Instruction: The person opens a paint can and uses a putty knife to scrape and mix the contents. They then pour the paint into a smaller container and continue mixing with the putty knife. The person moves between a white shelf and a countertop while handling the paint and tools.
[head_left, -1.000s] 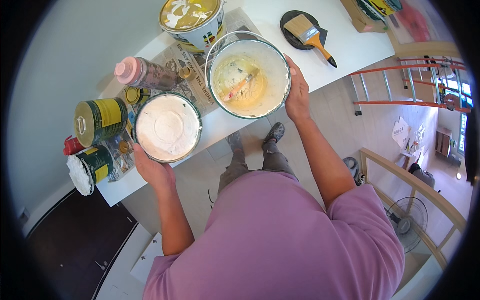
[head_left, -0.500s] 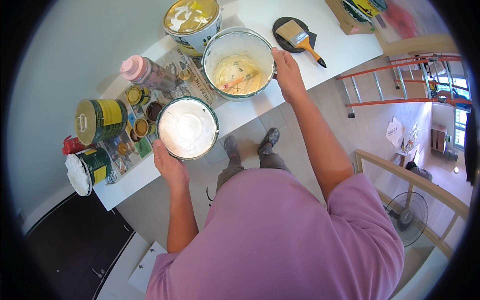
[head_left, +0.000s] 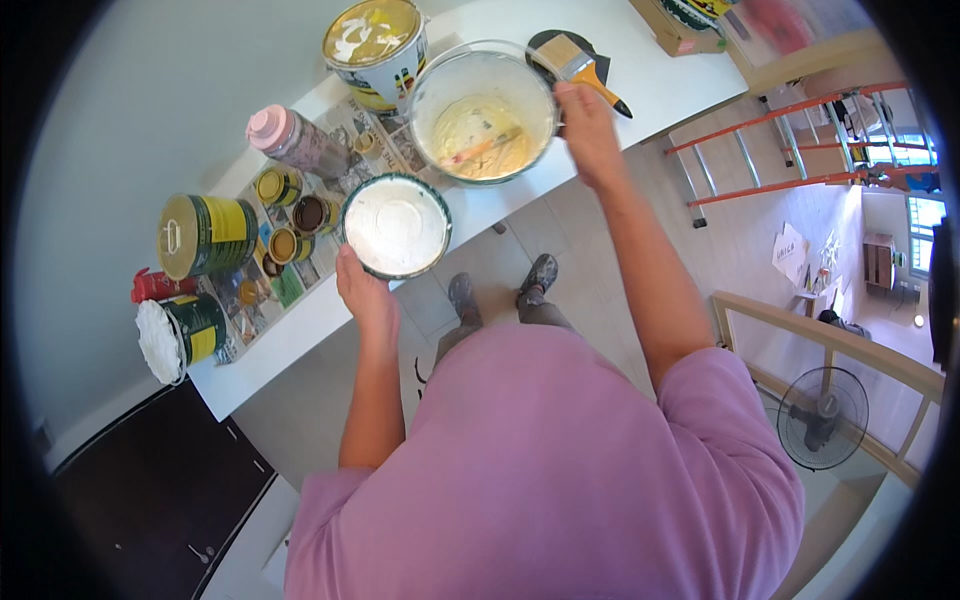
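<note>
My left hand (head_left: 368,300) is closed on the near side of a round paint can (head_left: 397,226) with a dark green rim and a white inside. The can is held in front of the table edge. To its right, my right hand (head_left: 590,138) grips the right rim of a larger, whitish paint bucket (head_left: 455,82). Cream-yellow paint (head_left: 470,122) covers the bucket's bottom, and an orange-handled tool (head_left: 488,148) lies in it, its kind unclear. Just beyond my right hand, a flat paintbrush (head_left: 580,70) rests across a black round piece (head_left: 548,50).
On the white table (head_left: 660,90), newspaper (head_left: 340,130) lies under several small tins, a pink-capped bottle (head_left: 295,140) and a large lidded can (head_left: 375,50). Green-yellow cans (head_left: 205,235) stand left. An orange ladder (head_left: 770,185) and a fan (head_left: 823,418) are at the right.
My left hand has carried the can right and slightly farther away, closer under the bucket. The bucket has shifted up a little and now overlaps the black piece's edge.
</note>
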